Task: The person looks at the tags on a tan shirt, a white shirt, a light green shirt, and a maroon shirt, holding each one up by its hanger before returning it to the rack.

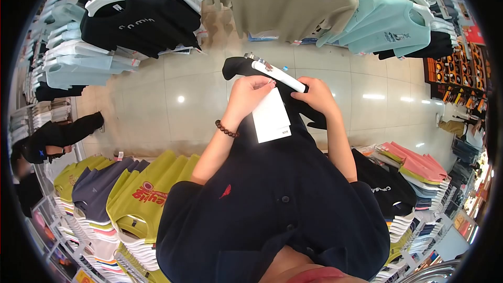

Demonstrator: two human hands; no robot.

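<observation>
My left hand [250,96], with a beaded bracelet at the wrist, pinches the top of a white paper tag [271,118] by its corner or string. A smaller slip with fine print shows at the tag's lower edge. My right hand [316,96] is closed round the right end of a white bar [280,77] with a metal fitting at its far end; it looks like a hanger seen from above. A black garment [238,67] hangs beneath the bar, partly hidden by my hands and the tag.
Ahead, a beige sweatshirt [283,0] hangs between racks of black shirts [139,21] and mint shirts [387,23]. Close on either side are racks with yellow-green shirts [139,194] and pink shirts [416,162]. People in dark clothes [78,128] and khaki trousers [453,127] are at the edges of the tiled floor [199,99].
</observation>
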